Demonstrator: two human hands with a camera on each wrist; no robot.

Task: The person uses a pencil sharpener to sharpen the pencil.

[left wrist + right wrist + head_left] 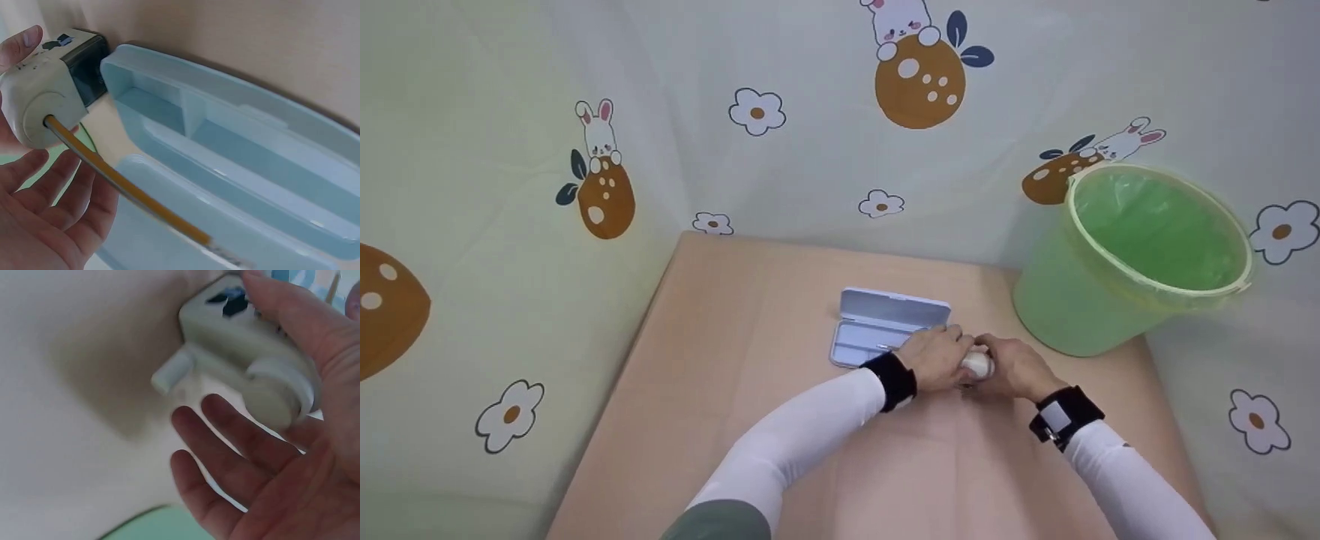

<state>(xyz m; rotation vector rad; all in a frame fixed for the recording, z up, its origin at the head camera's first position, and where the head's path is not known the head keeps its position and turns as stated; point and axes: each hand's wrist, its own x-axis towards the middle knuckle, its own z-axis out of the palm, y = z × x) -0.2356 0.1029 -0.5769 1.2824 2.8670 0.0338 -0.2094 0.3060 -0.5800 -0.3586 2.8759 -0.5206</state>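
A white hand-crank pencil sharpener [978,365] is between both hands above the table. My right hand [1020,367] holds it; in the right wrist view the thumb [292,312] lies along its top and the other fingers spread below the crank [173,371]. A yellow pencil [132,188] sticks out of the sharpener's hole, its far end blurred. My left hand [936,356] is beside the sharpener, with fingers [62,191] loosely extended behind the pencil and not curled round it. The left thumb's place is unclear.
An open light-blue pencil case [859,341] with compartments lies behind the left hand, lid raised at the back. A green bin [1057,300] with a liner stands at the table's [735,337] back right corner. Patterned cloth [810,165] hangs around the table.
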